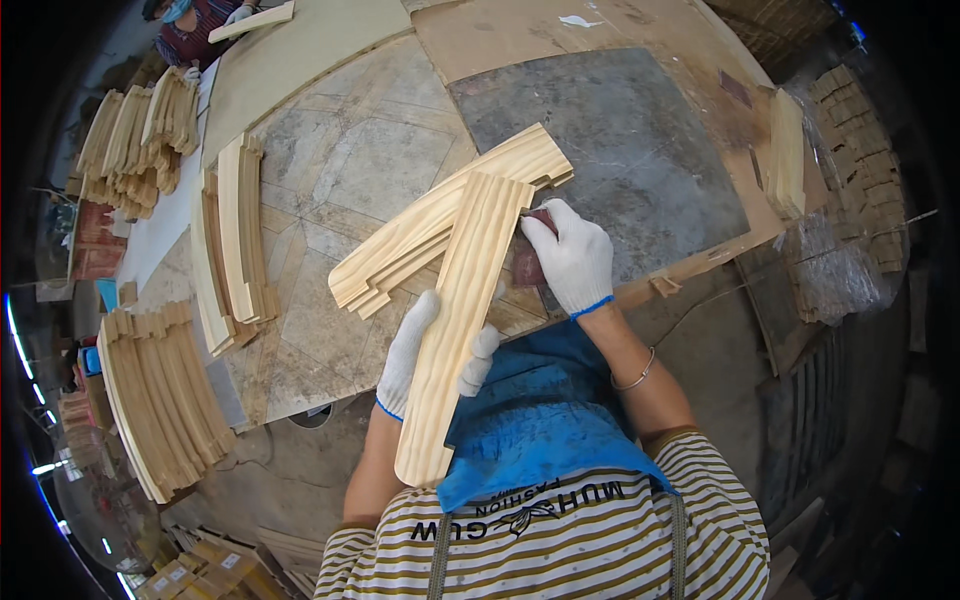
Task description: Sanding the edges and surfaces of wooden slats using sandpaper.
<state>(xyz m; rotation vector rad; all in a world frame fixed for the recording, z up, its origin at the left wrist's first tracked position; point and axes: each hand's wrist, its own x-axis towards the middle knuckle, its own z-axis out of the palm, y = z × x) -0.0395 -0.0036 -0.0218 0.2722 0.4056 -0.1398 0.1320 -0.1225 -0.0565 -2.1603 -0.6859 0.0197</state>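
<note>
My left hand, in a white knit glove with a blue cuff, is closed round a pale wooden slat with a rounded near end and notched edges. The slat slants up from my chest, its far end over the table. My right hand, gloved the same way, pinches a reddish-brown piece of sandpaper close to the slat's notched right edge at the far end. Whether the paper touches the wood I cannot tell. Beneath and beyond the held slat lie similar slats, crossed by it in view.
More curved slats lie on the table's left side. Stacks of slats stand at the left, with others farther back. A wooden block sits at the right edge near plastic-wrapped wood. Another person works at the far left.
</note>
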